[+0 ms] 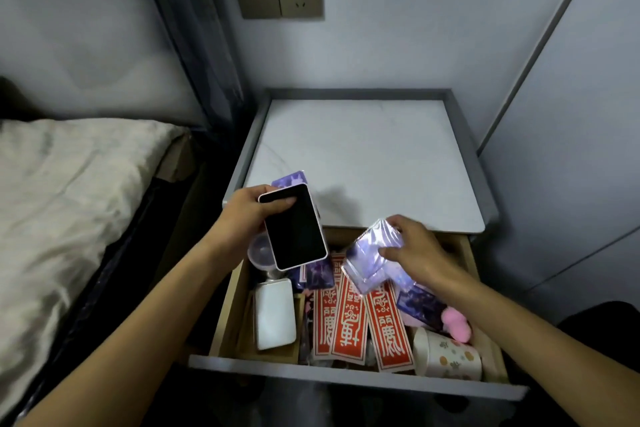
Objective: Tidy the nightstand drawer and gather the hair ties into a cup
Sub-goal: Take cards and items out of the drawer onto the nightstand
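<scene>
The nightstand drawer [349, 376] stands pulled open below me, full of clutter. My left hand [249, 210] grips a dark-screened phone [294, 229] with a pink edge, along with a purple card [291, 178] behind it, above the drawer's left side. My right hand [415, 246] holds a stack of shiny purple sleeved cards [370, 260] over the drawer's middle. A white cup [446, 354] with coloured spots lies on its side at the drawer's front right. A pink fluffy thing [453, 321] sits just behind the cup; I cannot tell if it is a hair tie.
Red paper strips [349, 319] with characters cover the drawer's middle. A white box [275, 314] rests in a wooden tray at the left, behind it a small clear round container [259, 250]. The nightstand top [363, 163] is bare marble. A bed [69, 204] lies left.
</scene>
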A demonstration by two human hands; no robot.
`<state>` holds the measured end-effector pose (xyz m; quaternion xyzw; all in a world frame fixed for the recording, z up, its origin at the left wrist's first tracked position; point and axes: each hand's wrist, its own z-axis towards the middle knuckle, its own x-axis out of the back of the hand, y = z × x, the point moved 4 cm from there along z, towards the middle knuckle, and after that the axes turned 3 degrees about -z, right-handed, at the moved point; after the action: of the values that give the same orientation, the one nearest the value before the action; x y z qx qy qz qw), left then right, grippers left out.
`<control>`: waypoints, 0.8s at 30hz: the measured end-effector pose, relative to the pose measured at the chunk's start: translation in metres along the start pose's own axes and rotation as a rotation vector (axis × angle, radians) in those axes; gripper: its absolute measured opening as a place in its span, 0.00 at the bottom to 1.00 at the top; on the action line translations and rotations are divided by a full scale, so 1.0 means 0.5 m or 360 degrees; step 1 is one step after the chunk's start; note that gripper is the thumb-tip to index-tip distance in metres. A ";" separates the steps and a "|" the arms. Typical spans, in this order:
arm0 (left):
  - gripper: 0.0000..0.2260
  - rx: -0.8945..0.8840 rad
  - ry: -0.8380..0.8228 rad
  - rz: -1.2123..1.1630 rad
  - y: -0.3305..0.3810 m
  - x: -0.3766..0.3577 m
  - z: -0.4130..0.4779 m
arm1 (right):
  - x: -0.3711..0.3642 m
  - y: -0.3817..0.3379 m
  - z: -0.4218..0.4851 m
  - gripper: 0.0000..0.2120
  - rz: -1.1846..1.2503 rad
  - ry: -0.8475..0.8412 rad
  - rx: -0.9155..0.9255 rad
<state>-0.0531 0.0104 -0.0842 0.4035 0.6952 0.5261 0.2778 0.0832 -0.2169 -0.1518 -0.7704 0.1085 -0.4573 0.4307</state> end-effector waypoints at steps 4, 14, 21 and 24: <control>0.08 0.0037 0.0071 -0.0041 0.008 0.008 0.056 | 0.081 -0.074 0.053 0.19 0.0372 0.0042 -0.0038; 0.06 0.0184 -0.0023 0.0105 0.010 -0.029 0.224 | 0.097 -0.095 0.220 0.09 0.0571 0.0057 -0.0298; 0.08 0.0159 -0.0063 0.0263 0.008 -0.015 0.251 | 0.110 -0.053 0.251 0.07 0.0045 0.0300 -0.0248; 0.12 0.0167 0.0046 -0.0035 0.015 0.025 0.252 | 0.108 -0.046 0.254 0.13 -0.0124 0.0350 -0.0263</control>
<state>0.0445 0.0860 -0.1132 0.4021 0.7302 0.4916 0.2521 0.2095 -0.1617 -0.1281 -0.7520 0.1624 -0.5449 0.3334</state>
